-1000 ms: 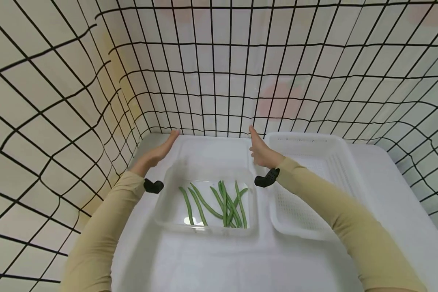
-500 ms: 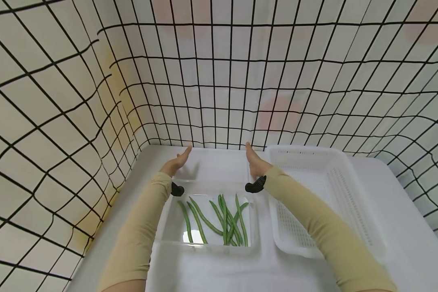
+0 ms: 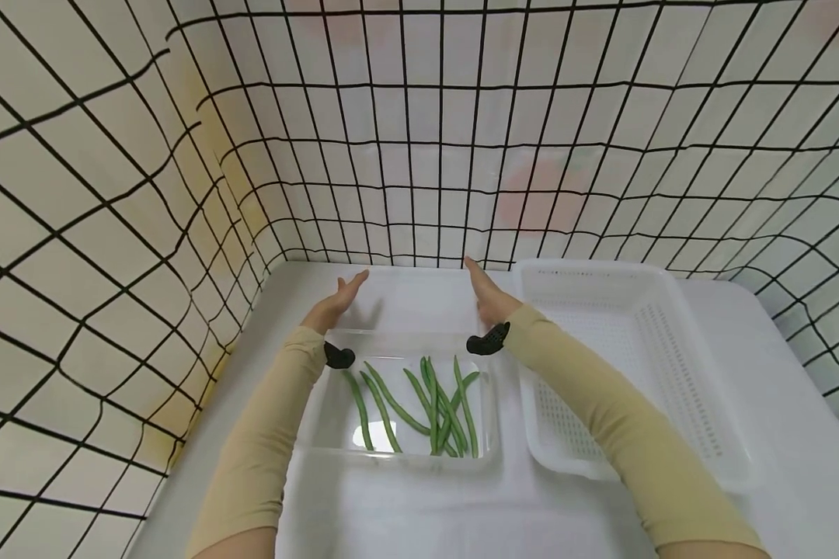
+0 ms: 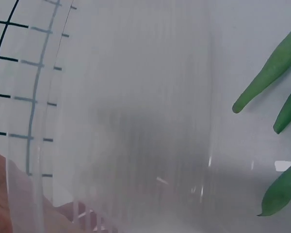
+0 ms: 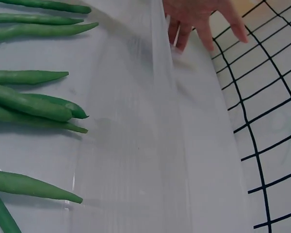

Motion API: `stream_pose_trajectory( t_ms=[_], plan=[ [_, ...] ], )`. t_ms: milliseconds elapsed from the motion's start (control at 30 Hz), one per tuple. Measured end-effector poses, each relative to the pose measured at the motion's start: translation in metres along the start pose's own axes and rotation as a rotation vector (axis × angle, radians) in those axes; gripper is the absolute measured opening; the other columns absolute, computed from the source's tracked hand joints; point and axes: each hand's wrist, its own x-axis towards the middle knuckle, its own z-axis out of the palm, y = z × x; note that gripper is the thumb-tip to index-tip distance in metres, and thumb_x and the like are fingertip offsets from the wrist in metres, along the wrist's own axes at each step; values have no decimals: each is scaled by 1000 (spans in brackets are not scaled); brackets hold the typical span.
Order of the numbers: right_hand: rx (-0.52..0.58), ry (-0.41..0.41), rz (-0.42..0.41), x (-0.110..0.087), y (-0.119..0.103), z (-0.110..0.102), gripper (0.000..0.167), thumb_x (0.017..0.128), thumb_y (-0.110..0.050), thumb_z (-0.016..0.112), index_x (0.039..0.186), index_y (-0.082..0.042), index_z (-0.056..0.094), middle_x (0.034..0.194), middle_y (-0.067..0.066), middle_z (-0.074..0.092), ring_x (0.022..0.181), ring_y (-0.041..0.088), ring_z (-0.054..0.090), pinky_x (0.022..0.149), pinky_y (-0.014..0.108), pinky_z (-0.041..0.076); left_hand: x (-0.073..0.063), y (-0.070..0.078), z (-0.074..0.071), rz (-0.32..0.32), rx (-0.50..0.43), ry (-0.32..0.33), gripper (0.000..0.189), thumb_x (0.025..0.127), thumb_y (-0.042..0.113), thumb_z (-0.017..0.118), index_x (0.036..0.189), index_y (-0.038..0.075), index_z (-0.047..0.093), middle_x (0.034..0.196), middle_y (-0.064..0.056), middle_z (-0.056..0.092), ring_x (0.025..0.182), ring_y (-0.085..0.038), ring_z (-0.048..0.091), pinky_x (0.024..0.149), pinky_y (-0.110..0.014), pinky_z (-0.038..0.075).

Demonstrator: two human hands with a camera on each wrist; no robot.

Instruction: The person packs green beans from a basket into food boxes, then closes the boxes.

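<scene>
Several green beans (image 3: 432,411) lie in a clear plastic tray (image 3: 419,341), some side by side, others crossing. My left hand (image 3: 332,307) hovers by the tray's far left corner, thumb raised and fingers extended; the right wrist view shows that hand (image 5: 199,19) with its fingers spread beyond the clear wall. At the far right corner my right hand (image 3: 492,301) is held out straight, holding nothing visible. Part of the left hand (image 4: 0,189) appears through the tray wall in the left wrist view. Whether either hand touches the tray cannot be told.
A white perforated basket (image 3: 601,318) stands on the white table (image 3: 419,512) at the right, partly under the right forearm. Black wire mesh (image 3: 433,155) rises behind and along the sides. Dark wrist devices (image 3: 488,341) sit on both wrists.
Over the last second my left hand has come rightward, closer to the tray's far side, and my right hand slightly left. The beans keep their arrangement; the head view has shifted a little.
</scene>
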Motion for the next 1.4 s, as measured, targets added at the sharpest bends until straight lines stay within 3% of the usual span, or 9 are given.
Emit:
stream_pose_trajectory(
  t_ms=[133,300,467,600,667,867,1033,1233,1400],
  plan=[
    [24,11,9,1,0,-1,88,87,-72,35,152,-32,-8,157,8,-16,141,30,-12,101,63,-15,-2,-7,-2,13,-65,38,82,94,65,24,148,23,-20,148,-1,-37,134,-29,-31,106,-58,-9],
    [41,-10,-61,0,4,-3,84,89,-69,35,153,-32,-6,158,0,-10,141,35,-10,103,61,-14,-5,-11,-3,-13,-119,96,89,90,70,28,145,27,-27,151,-5,-32,135,-27,-31,106,-60,-5],
    [78,-21,-78,-2,4,-4,85,89,-69,34,154,-27,-2,158,5,-6,141,35,-10,102,63,-12,-8,-11,-7,5,-135,119,85,91,69,29,150,27,-15,151,1,-32,133,-25,-34,105,-57,-13],
    [105,-3,-47,-5,2,-3,88,87,-68,40,154,-24,5,156,17,-7,141,32,-6,103,64,-6,-9,-11,-10,21,-75,118,82,93,63,36,154,20,2,155,1,-23,133,-27,-34,105,-57,-12],
    [76,-9,-51,-5,3,-3,87,88,-64,44,154,-25,3,156,15,-9,141,32,-6,105,63,-2,-9,-12,-8,20,-52,124,82,93,59,41,154,15,8,156,-5,-19,135,-29,-30,107,-56,-8],
    [-88,-42,-125,1,10,-4,75,95,-48,47,154,-21,9,158,6,-9,142,31,-8,110,52,1,-9,-16,-1,24,46,173,84,92,49,53,151,0,16,152,-26,-16,140,-39,-3,110,-51,10],
    [-217,3,-171,-7,6,-4,72,96,-44,49,152,-11,20,158,7,-2,142,31,-2,111,51,5,-14,-11,5,58,213,259,82,91,48,55,148,-3,25,151,-30,0,136,-47,7,106,-56,20],
    [-386,70,-321,-32,-14,-2,69,94,-41,52,150,-9,26,156,10,17,140,32,17,109,51,19,-27,5,3,182,365,432,81,88,52,57,147,3,33,150,-26,12,127,-52,21,98,-60,28],
    [-532,157,-598,-57,-27,-3,63,94,-34,57,147,-10,36,154,11,20,137,33,25,106,49,27,-47,18,-1,399,453,515,77,89,47,61,147,4,33,154,-18,15,134,-49,18,105,-63,9]
  ],
)
